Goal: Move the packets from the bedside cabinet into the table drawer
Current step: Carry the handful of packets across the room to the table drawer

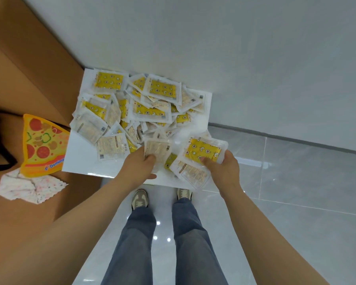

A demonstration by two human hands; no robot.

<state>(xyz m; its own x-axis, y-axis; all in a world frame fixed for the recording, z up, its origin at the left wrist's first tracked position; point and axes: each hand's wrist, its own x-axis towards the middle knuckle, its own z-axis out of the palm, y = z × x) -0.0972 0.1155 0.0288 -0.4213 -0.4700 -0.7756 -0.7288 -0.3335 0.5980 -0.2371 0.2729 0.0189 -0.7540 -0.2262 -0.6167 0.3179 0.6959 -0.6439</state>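
Note:
A heap of several clear packets with yellow printed fronts (144, 99) covers the white top of the bedside cabinet (84, 161). My left hand (140, 165) pinches a pale packet (156, 150) at the near edge of the heap, thumb on top. My right hand (224, 169) grips a yellow-fronted packet (203, 151), with a couple more packets (191, 171) bunched beneath it over the cabinet's front right corner.
A brown bed surface (29, 68) lies left of the cabinet, with a pizza-slice pouch (43, 145) and a speckled cloth (29, 188) on it. A grey wall (234, 48) stands behind. Glossy grey floor tiles (296, 182) spread to the right, and my legs and shoes (140, 198) are below.

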